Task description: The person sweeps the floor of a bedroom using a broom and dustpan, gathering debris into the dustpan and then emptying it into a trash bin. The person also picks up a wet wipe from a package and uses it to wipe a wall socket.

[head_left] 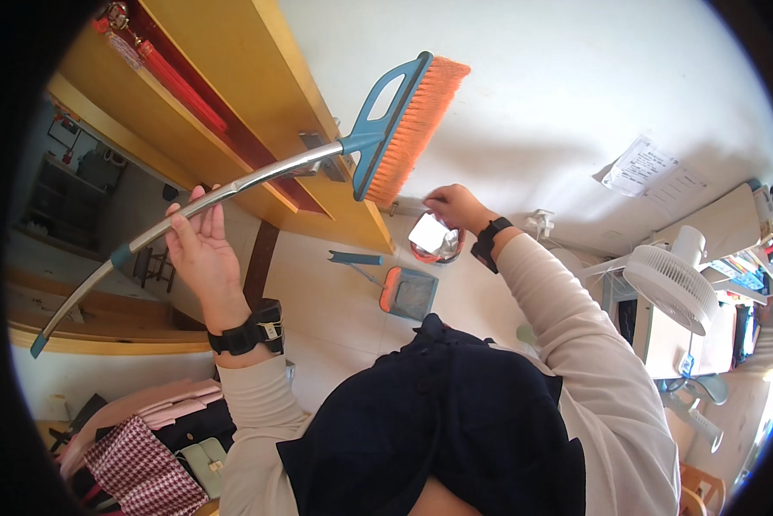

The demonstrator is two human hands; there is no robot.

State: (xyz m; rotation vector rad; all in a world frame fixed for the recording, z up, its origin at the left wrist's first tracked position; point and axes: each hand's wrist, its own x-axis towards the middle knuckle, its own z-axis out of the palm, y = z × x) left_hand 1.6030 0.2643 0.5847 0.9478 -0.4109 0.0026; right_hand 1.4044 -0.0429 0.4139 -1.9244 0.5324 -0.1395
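Observation:
A broom [287, 162] with a metal handle, a blue-green head and orange bristles is raised slantwise, its head up at the top middle. My left hand [204, 249] is closed on the middle of the handle, thumb on the near side and fingers behind. My right hand [459, 209] is just below the bristle end, over a small red-rimmed bin [415, 252], with its fingertips pinched together. Anything between those fingertips is too small to make out. The bin holds white and silvery rubbish. On the floor lies a grey-blue dustpan [414, 295] with an orange edge.
An open yellow wooden door [292, 77] with a red tassel stands at the left, beside a white wall [541, 77]. A white fan [672, 279] and desk shelves are at the right. Clothes [137, 464] and a light green bag [204, 462] lie at the lower left.

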